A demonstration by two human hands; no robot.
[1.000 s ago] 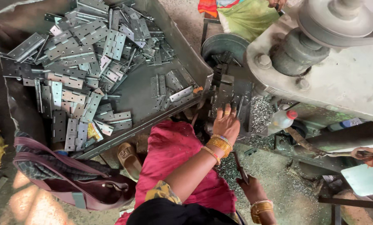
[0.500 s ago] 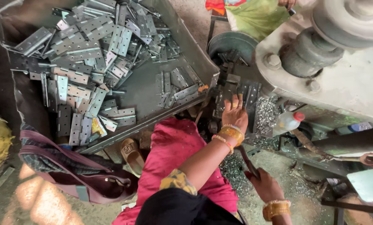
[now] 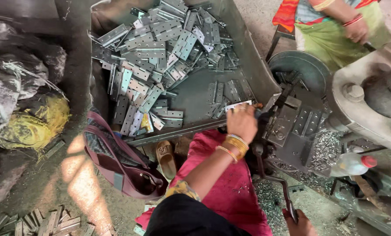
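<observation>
My left hand (image 3: pixel 242 123), with gold bangles at the wrist, reaches over the near right corner of a grey metal tray (image 3: pixel 191 101). Its fingers are closed on a flat metal hinge plate (image 3: pixel 236 105). A large pile of similar hinge plates (image 3: pixel 160 48) fills the tray's far and left side. Just right of this hand is the dark die block of a press machine (image 3: pixel 291 131). My right hand (image 3: pixel 299 223) shows at the bottom edge, gripping the end of a thin black lever (image 3: pixel 275 180) that runs up to the press.
Metal shavings (image 3: pixel 324 146) and a red-capped plastic bottle (image 3: pixel 351 164) lie by the press. A maroon bag (image 3: pixel 121 168) and a sandal (image 3: pixel 165 158) sit below the tray. More hinges (image 3: pixel 42 223) lie on the floor. Another person (image 3: pixel 335 22) works at the top right.
My left hand has moved left from the press die to the tray's corner and now grips a hinge plate. My right hand stays low on the lever.
</observation>
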